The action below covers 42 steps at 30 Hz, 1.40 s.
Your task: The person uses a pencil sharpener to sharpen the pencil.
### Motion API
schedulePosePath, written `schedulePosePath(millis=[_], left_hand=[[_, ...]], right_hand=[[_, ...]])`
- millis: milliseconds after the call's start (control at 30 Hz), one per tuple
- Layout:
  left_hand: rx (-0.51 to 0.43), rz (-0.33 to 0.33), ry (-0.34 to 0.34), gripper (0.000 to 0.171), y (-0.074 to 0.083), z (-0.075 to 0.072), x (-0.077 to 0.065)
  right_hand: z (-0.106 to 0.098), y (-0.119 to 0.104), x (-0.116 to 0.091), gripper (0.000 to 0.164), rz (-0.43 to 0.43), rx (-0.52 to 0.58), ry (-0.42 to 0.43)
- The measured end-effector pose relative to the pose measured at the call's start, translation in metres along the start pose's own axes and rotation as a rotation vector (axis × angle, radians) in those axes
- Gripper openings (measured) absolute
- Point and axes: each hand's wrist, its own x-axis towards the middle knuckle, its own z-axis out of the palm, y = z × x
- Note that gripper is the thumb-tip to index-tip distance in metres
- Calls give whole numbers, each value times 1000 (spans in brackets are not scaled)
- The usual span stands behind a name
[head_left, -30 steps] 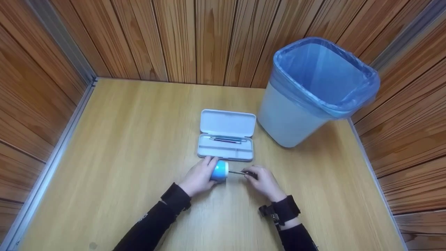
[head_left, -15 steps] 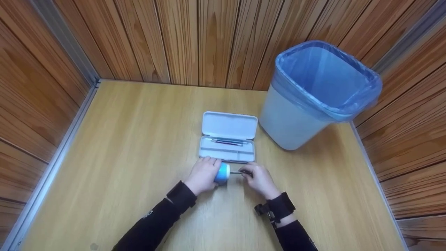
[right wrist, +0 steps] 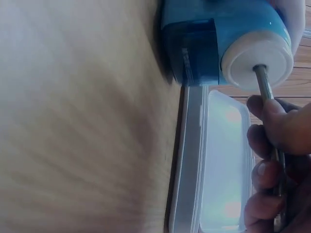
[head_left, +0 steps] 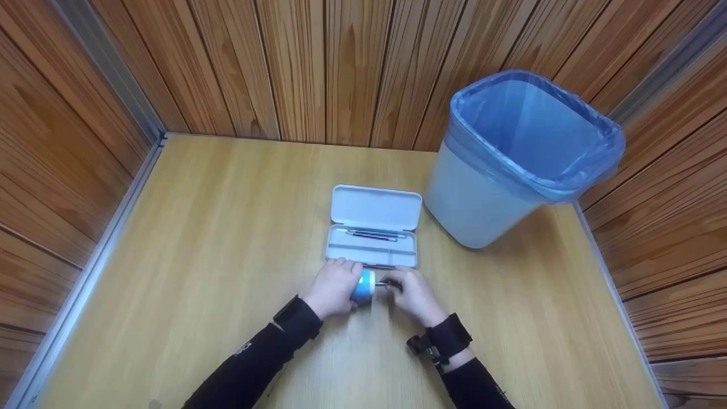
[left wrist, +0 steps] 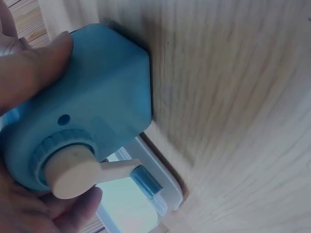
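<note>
A blue pencil sharpener [head_left: 364, 287] with a white round front stands on the table, close to the near edge of the open pencil case [head_left: 376, 208]. My left hand [head_left: 334, 288] grips it from the left, thumb [left wrist: 53, 56] on one side and fingers on the other. Its crank handle [left wrist: 116, 171] sticks out at the back, not held by either hand. In my right hand [head_left: 414, 296], thumb and fingers pinch a thin, dark pencil [right wrist: 265, 87]. The pencil's front end is hidden inside the hole in the sharpener's white front.
Inside the case's rear compartment lie a few slim pencils [head_left: 372, 234]. A pale waste bin [head_left: 468, 199] with a blue bag liner stands at the back right. Wood-panelled walls [head_left: 295, 74] enclose the table's back and sides.
My right hand has moved left toward the sharpener, and less of the pencil shows between them. My left hand still holds the sharpener. The head view has shifted slightly.
</note>
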Motion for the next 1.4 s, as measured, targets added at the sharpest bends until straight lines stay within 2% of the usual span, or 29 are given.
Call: schedulePosePath(millis=[167, 300, 500, 600, 700, 767, 867, 933, 1000, 1167, 1267, 1400], left_hand=[[36, 5, 47, 66, 1, 1, 0], [44, 8, 54, 66, 2, 1, 1], [48, -21, 32, 69, 8, 4, 2], [40, -28, 26, 81, 8, 3, 0], [-13, -24, 58, 90, 4, -3, -5], [-43, -31, 110, 88, -2, -8, -7], [-71, -89, 204, 67, -12, -14, -7], [-69, -147, 233, 52, -19, -14, -5], [-71, -202, 218, 41, -25, -13, -2], [-69, -273, 68, 30, -30, -4, 4], [-87, -286, 0, 25, -30, 1, 5], [-112, -295, -26, 20, -31, 3, 5]], right_hand=[[5, -5, 1, 28, 4, -4, 22], [6, -2, 0, 26, 3, -9, 34], [4, 4, -3, 18, -16, -24, -34], [0, 4, -4, 19, -22, -51, -84], [-7, 1, -5, 30, -22, -98, -119], [-12, -6, -4, 44, -27, -138, -130], [-17, -20, 2, 65, -42, -192, -156], [-17, -31, 10, 76, -66, -229, -185], [-14, -42, 19, 83, -85, -268, -223], [2, -60, 38, 89, -68, -344, -325], [11, -62, 42, 83, -35, -368, -372], [19, -60, 46, 72, -33, -368, -375]])
